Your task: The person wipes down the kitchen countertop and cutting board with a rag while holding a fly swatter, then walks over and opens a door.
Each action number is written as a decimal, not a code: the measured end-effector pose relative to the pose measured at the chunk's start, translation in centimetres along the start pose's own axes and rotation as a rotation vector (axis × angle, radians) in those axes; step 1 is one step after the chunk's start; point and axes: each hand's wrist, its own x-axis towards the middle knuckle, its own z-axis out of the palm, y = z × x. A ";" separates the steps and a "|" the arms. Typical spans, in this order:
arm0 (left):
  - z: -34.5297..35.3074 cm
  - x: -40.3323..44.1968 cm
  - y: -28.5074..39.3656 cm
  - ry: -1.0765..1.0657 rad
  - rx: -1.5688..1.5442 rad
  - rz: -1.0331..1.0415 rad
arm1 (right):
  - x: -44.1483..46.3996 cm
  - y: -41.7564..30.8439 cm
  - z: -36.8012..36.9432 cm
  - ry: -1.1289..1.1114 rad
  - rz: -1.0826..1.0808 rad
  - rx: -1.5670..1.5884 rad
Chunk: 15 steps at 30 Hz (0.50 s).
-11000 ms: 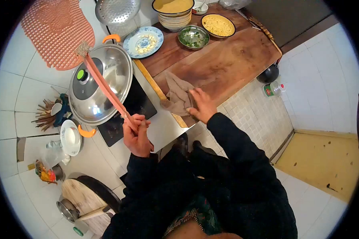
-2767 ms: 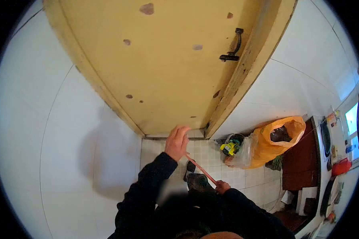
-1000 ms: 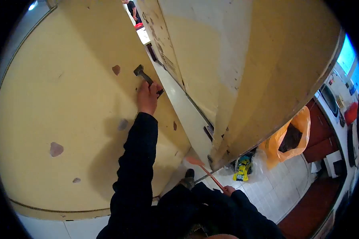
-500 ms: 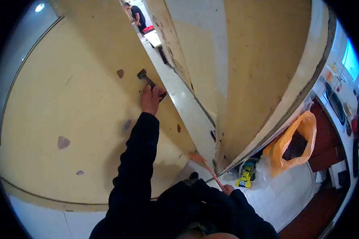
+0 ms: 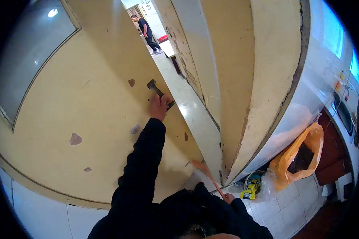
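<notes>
My left hand (image 5: 159, 106) reaches up the beige door (image 5: 87, 119), its fingers wrapped round the dark metal door handle (image 5: 157, 90). The handle's plate and lever are partly hidden by the fingers. Several chipped patches mark the door's surface. Low on the right, my right hand (image 5: 228, 198) is closed round the thin shaft of an orange long-handled tool (image 5: 211, 179). Its flat, pale orange head lies near the door's lower edge; I cannot make out exactly what kind of tool it is.
The door stands ajar beside a worn frame (image 5: 235, 99). Through the gap, another person (image 5: 145, 32) stands by a white table (image 5: 168, 48). At right are an orange plastic bag (image 5: 281, 167) with dark contents, a yellow packet (image 5: 251, 188) and a sink (image 5: 342, 113).
The view has shifted, so the door, handle and bag appear lower and further right. The person beyond the gap shows more fully. Both my hands keep their grips.
</notes>
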 end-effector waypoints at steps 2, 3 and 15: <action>0.2 -0.1 0.0 0.013 -0.051 -0.010 | 0.4 1.4 0.9 -0.010 -0.025 0.007; 0.2 -0.3 0.0 0.019 -0.078 -0.018 | 0.9 2.2 1.8 -0.011 0.024 -0.017; 0.4 -0.7 0.4 0.005 -0.096 -0.027 | 1.3 4.3 3.7 0.050 -0.015 0.042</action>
